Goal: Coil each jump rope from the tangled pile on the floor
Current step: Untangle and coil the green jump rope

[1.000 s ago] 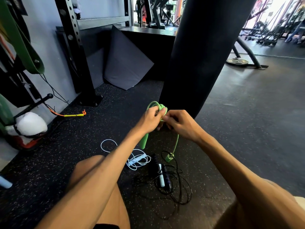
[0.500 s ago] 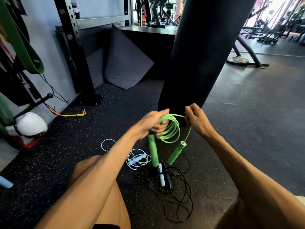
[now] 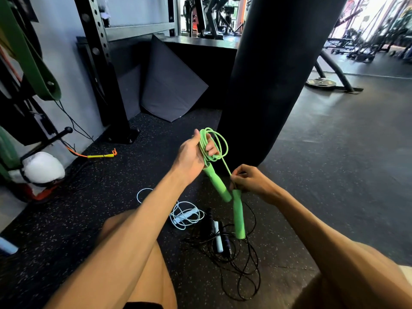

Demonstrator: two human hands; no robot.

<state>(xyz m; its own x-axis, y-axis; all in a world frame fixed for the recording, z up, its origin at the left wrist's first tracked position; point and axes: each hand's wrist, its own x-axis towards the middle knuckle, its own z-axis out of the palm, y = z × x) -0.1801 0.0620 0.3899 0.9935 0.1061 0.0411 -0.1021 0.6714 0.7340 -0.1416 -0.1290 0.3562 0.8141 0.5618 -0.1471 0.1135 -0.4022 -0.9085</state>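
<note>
My left hand (image 3: 193, 156) grips a green jump rope (image 3: 217, 150) wound into several loops, with one green handle (image 3: 217, 182) slanting down from my palm. My right hand (image 3: 249, 180) pinches the rope's free end at the top of the second green handle (image 3: 238, 216), which hangs straight down. On the floor below lie a pale blue rope (image 3: 181, 214) in a loose heap and a black rope (image 3: 236, 259) tangled around its dark handles and one pale blue handle (image 3: 218, 236).
A black punching bag (image 3: 272, 74) hangs just beyond my hands. A steel rack post (image 3: 104, 70) and a leaning black mat (image 3: 169, 83) stand at the back left. A yellow-handled orange cord (image 3: 100, 155) lies by the wall. My bare knees frame the ropes.
My right hand has dropped from the coil's top to the second handle's upper end. The left hand has lifted the coil a little, and both handles now hang lower and further apart.
</note>
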